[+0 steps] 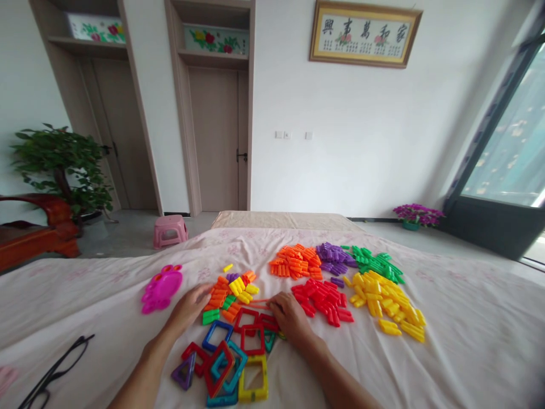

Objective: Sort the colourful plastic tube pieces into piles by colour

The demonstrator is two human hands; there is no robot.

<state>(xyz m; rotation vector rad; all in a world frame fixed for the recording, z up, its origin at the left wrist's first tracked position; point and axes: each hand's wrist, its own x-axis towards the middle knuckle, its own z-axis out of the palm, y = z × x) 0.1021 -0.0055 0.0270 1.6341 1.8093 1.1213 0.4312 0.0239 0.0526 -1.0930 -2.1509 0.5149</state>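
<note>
My left hand (196, 301) reaches to the left side of a mixed pile of orange, yellow, green and purple plastic pieces (219, 291), its fingers stretched out along the edge. To the right of that pile, my right hand (290, 315) has its fingertips closed on a thin orange piece (258, 303), partly hidden by the fingers. Below, between my forearms, lie magnetic tile frames: a blue square (217, 336), a red square (252, 339), a yellow square (254, 379) and a purple triangle (184, 371), among several others, some overlapping.
Sorted heaps lie on the right: orange (296, 261), purple (334, 257), green (378, 264), red (321, 300) and yellow (387, 299). A magenta plastic plate (163, 289) and black glasses (55, 369) lie left on the cloth (106, 295). A pink stool (170, 231) stands beyond.
</note>
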